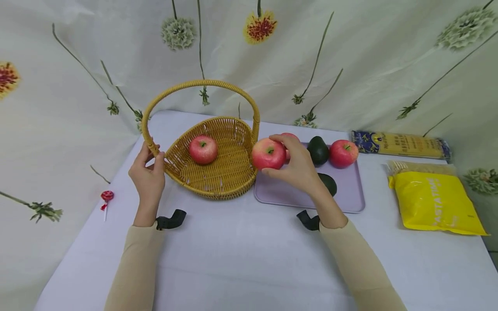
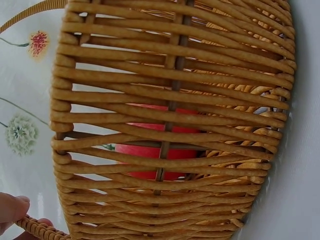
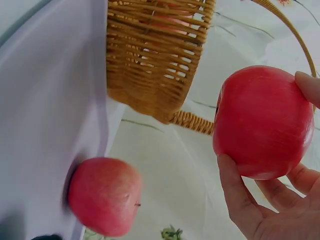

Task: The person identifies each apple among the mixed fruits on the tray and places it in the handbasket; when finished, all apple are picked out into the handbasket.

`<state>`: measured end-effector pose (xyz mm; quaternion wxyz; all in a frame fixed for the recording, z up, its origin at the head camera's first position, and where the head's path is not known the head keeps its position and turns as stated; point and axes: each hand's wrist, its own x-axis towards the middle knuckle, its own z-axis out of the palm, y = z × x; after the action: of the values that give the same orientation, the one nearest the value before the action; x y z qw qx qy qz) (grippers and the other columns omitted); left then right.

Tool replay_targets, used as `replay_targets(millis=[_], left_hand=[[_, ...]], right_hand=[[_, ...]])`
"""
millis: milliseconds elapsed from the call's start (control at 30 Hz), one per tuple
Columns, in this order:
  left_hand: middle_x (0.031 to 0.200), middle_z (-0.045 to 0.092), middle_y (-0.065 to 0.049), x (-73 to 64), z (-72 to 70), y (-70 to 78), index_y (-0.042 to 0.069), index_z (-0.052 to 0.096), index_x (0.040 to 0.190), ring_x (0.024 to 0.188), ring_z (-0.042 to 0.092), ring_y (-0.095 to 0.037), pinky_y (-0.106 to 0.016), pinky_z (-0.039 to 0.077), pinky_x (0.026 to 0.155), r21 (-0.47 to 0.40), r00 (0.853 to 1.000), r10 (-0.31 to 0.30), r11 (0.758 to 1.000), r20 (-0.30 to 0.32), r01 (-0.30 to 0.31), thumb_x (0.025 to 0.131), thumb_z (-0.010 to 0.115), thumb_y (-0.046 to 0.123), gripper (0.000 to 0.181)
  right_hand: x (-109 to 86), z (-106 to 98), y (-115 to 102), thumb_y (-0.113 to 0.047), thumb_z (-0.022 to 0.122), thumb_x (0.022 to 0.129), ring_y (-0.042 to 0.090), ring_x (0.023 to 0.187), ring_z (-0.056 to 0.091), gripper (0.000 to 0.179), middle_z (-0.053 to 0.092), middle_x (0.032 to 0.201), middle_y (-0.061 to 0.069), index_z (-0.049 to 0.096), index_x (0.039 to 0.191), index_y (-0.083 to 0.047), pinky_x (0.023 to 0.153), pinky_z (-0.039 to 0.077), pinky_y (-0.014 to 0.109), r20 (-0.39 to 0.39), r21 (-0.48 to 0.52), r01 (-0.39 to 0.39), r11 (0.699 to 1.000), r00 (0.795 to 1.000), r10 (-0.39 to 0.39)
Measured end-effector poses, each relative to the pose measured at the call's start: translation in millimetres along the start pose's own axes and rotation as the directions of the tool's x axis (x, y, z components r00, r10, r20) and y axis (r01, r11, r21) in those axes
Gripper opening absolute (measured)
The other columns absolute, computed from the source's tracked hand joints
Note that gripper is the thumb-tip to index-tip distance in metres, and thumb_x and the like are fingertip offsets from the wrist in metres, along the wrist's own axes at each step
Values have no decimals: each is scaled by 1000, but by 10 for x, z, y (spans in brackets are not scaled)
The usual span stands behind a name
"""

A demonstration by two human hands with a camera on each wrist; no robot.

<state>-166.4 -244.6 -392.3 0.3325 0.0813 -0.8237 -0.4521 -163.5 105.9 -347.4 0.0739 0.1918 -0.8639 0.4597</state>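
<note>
A wicker basket [image 1: 229, 172] with a tall arched handle stands on the white table, and one red apple [image 1: 203, 150] lies inside it. My left hand [image 1: 149, 175] pinches the lower left end of the basket handle [image 2: 42, 230] between thumb and fingers. In my right hand [image 1: 297, 166] another red apple [image 3: 265, 122] is gripped, held up between the basket's right rim and the tray. Through the weave in the left wrist view, the apple in the basket [image 2: 155, 150] shows only in part.
A lilac tray [image 1: 272, 194] right of the basket bears avocados [image 1: 318, 151] and more apples [image 1: 344, 153], partly hidden by my right hand. Farther right lie a long noodle packet [image 1: 400, 144] and a yellow pasta bag [image 1: 439, 201]. A lollipop [image 1: 106, 196] lies at the left.
</note>
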Motion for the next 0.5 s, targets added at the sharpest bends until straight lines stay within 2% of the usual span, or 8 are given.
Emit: replay_targets(millis=[133, 300, 500], left_hand=[[118, 69, -11, -5, -5, 5, 20, 58, 138, 102, 62, -5, -2, 46, 73, 4, 1000, -4, 1000, 1, 4, 97, 58, 15, 42], [116, 69, -12, -7, -11, 4, 20, 59, 137, 99, 61, 1, -1, 46, 71, -7, 1000, 0, 1000, -3, 0, 96, 58, 15, 41], [116, 70, -12, -2, -9, -1, 21, 59, 137, 97, 59, 4, -1, 46, 71, -17, 1000, -2, 1000, -6, 2, 96, 58, 15, 41]], right_hand=[[110, 116, -74, -23, 85, 71, 20, 121, 50, 73, 56, 134, 5, 52, 135, -10, 95, 50, 42, 34, 21, 11, 1000, 999, -11], [273, 329, -148, -25, 83, 73, 22, 121, 51, 75, 55, 135, 7, 49, 138, -9, 101, 47, 46, 97, 25, -36, 999, 995, 33], [441, 631, -207, -26, 83, 74, 25, 123, 53, 76, 54, 136, 9, 47, 138, -7, 105, 45, 42, 164, -3, -69, 998, 984, 69]])
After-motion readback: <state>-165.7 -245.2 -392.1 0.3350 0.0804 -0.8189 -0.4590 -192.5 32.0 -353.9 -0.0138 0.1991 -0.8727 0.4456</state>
